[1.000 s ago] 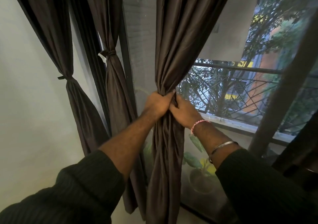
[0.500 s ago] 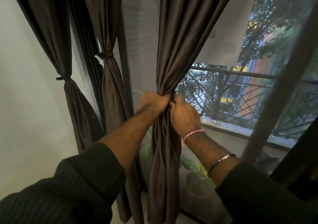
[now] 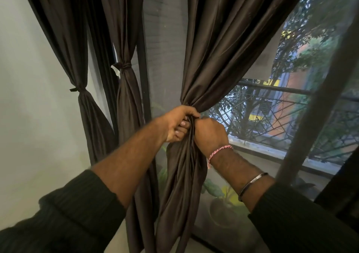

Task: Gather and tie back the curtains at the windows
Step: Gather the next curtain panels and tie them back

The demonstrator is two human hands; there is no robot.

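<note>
Dark brown curtain (image 3: 196, 89) is bunched between both hands: left hand (image 3: 179, 124) grips the gathered waist, right hand (image 3: 210, 134) pinches the folds just beside it. Two curtains to their left are tied already. Next, I think, a band must go around.

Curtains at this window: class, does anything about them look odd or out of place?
One small thing: a pale tag or label sticks out beside the tie on the middle curtain. Otherwise nothing stands out; both hands, left and right, grip the gathered near curtain.
</note>
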